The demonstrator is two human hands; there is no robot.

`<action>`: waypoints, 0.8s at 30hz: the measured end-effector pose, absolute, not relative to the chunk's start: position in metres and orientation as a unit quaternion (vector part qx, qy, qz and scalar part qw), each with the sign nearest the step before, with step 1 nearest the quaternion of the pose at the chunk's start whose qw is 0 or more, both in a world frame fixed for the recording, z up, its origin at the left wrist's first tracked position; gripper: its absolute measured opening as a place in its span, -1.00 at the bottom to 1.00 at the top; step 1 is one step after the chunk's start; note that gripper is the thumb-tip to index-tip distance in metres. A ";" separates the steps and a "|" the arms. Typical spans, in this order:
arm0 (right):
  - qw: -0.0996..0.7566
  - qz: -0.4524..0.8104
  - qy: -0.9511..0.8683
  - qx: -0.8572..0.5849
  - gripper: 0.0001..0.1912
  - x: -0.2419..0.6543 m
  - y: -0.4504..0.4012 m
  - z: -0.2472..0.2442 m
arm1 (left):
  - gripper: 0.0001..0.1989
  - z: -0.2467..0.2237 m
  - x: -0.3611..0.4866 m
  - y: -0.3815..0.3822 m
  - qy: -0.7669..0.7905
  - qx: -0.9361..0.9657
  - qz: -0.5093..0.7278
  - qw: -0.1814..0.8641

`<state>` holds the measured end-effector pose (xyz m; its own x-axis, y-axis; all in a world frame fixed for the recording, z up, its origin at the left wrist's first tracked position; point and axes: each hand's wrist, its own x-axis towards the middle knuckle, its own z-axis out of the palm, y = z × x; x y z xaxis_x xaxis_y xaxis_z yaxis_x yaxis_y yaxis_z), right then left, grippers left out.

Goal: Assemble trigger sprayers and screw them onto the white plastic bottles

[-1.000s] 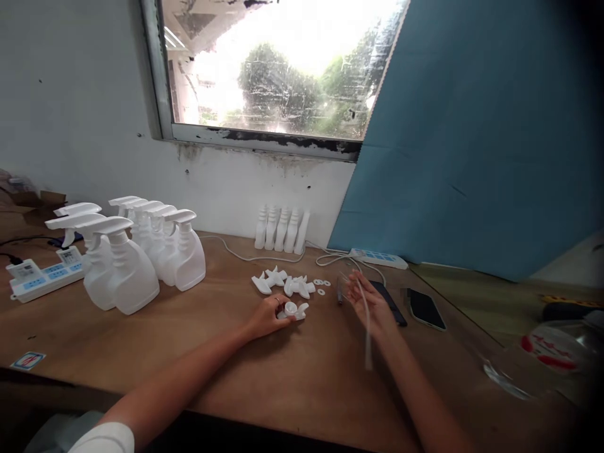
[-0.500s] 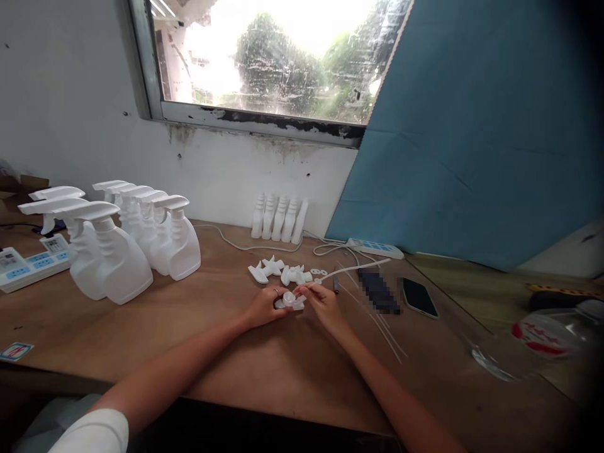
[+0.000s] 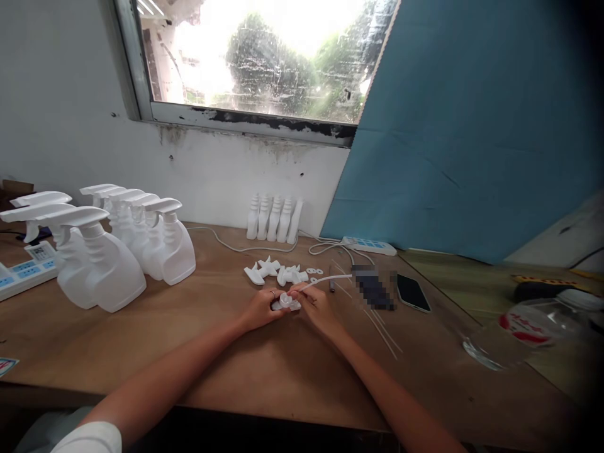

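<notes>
Slipping looks like the likeliest trouble here: the right hand (image 3: 315,307) pinches a slim pale tube (image 3: 330,278) close to its near-left end, and most of its length sticks out unsupported toward the far right, so a knock on that free part could twist it in the fingertips. The white fitting (image 3: 287,304), held at the middle of the table (image 3: 264,377), is small, and a hard sideways push might tip it from the left hand (image 3: 261,308), whose fingers and thumb are closed around its left side. Whether tube and fitting touch cannot be told, since the right fingers cover that spot. A stray knuckle could also scatter the washers (image 3: 319,272) or the white trigger pieces (image 3: 270,268) just beyond. Both forearms slant inward from the near left and near right, converging at the fitting; the hands sit low, side by side, the left thumb on the near side, the right fingers bunched and curled.
</notes>
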<state>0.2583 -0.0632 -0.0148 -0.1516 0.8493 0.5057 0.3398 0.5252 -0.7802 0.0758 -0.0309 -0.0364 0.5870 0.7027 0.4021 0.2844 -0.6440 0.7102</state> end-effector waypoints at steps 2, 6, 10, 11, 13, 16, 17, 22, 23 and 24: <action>0.492 0.240 -0.723 -0.421 -0.75 0.258 -0.066 -0.013 | -0.71 -0.036 0.076 -0.032 0.295 0.844 0.337 0.294; 0.481 0.215 -0.742 -0.414 -0.77 0.258 -0.072 -0.012 | -0.71 -0.033 0.076 -0.035 0.300 0.852 0.322 0.283; 0.483 0.191 -0.753 -0.405 -0.77 0.257 -0.070 -0.015 | -0.71 -0.030 0.077 -0.037 0.301 0.847 0.332 0.286; 0.483 0.187 -0.751 -0.409 -0.77 0.256 -0.068 -0.016 | -0.73 -0.031 0.078 -0.037 0.301 0.847 0.334 0.284; 0.481 0.185 -0.746 -0.422 -0.76 0.255 -0.064 -0.017 | -0.77 -0.033 0.079 -0.035 0.307 0.844 0.339 0.280; 0.472 0.190 -0.748 -0.426 -0.77 0.254 -0.058 -0.017 | -0.77 -0.036 0.079 -0.031 0.313 0.842 0.338 0.282; 0.472 0.189 -0.751 -0.422 -0.79 0.254 -0.057 -0.017 | -0.77 -0.037 0.079 -0.030 0.309 0.843 0.336 0.283; 0.493 0.179 -0.748 -0.406 -0.85 0.252 -0.057 -0.015 | -0.75 -0.040 0.077 -0.027 0.295 0.844 0.335 0.297; 0.494 0.186 -0.746 -0.406 -0.85 0.251 -0.057 -0.014 | -0.75 -0.040 0.077 -0.026 0.298 0.842 0.335 0.299; 0.493 0.199 -0.744 -0.405 -0.84 0.250 -0.057 -0.013 | -0.76 -0.040 0.077 -0.026 0.300 0.841 0.334 0.300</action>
<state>0.2499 -0.0568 -0.0130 -0.1855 0.7990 0.5720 0.4056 0.5925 -0.6960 0.0774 -0.0263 -0.0396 0.5963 0.7057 0.3826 0.3038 -0.6396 0.7062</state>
